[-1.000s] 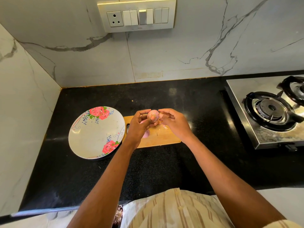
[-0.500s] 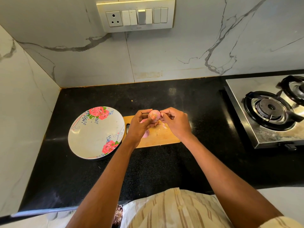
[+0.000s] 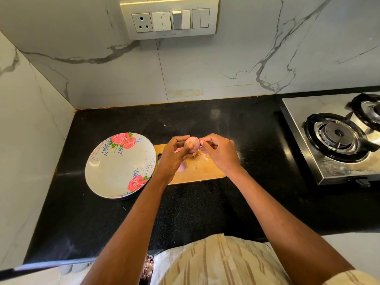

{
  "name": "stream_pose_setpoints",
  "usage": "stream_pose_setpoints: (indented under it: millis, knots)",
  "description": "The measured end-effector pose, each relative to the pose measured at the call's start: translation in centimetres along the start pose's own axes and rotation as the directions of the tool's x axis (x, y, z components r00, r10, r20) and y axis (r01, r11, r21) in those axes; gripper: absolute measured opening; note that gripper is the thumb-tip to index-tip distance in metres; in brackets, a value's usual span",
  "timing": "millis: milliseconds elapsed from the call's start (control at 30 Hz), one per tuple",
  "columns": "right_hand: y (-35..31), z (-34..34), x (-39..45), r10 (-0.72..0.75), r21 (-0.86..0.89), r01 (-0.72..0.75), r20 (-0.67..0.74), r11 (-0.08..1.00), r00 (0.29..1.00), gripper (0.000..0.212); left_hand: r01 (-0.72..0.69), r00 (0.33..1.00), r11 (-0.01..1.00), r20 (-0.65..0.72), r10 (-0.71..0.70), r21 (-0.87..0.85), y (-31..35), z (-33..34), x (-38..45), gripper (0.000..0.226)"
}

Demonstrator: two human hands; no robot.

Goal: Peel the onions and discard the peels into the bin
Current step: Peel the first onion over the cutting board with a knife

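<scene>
A small pink onion (image 3: 193,144) is held a little above a wooden cutting board (image 3: 202,171). My left hand (image 3: 173,155) grips it from the left, thumb across its front. My right hand (image 3: 219,153) pinches a strip of peel (image 3: 202,142) at the onion's right side. A few loose peel scraps (image 3: 204,157) lie on the board under the hands, and a pink piece (image 3: 182,167) shows below my left hand, partly hidden. No bin is in view.
A flowered plate (image 3: 115,171) lies on the black counter (image 3: 246,140) left of the board. A steel gas stove (image 3: 337,140) stands at the right. Marble walls close off the back and the left side, with a switch panel (image 3: 169,17) above.
My right hand's fingers have shifted up along the onion's right side, now pinching peel near its top. The onion has turned slightly in my left hand.
</scene>
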State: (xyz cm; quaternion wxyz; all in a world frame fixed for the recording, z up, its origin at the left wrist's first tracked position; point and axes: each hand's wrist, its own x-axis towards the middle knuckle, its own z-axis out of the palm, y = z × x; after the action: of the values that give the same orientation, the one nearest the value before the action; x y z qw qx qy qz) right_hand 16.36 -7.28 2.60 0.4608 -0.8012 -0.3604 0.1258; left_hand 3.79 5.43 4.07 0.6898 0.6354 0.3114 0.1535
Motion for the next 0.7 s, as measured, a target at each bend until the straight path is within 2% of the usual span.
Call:
stream_pose_setpoints:
  millis: [133, 267, 467, 700]
  knots:
    - [0.25, -0.01, 0.04, 0.019, 0.030, -0.019, -0.006, 0.999, 1.000, 0.009, -0.002, 1.000, 1.000, 0.007, 0.002, -0.006, -0.11, -0.01, -0.07, 0.030]
    - [-0.12, -0.04, -0.15, 0.026, 0.069, -0.030, 0.059, 0.997, 0.998, 0.021, 0.013, 1.000, 0.999, -0.006, -0.013, -0.033, -0.10, -0.12, 0.12, 0.029]
    - [0.06, 0.01, -0.24, -0.021, 0.007, 0.021, 0.028, 1.000, 0.999, 0.014, 0.015, 1.000, 1.000, 0.003, -0.015, -0.006, -0.26, -0.29, 0.11, 0.027]
    - [0.66, 0.11, -0.32, 0.004, 0.011, -0.004, 0.023, 1.000, 1.000, 0.011, 0.013, 0.999, 0.999, 0.033, -0.014, 0.034, -0.55, -0.52, -0.04, 0.031]
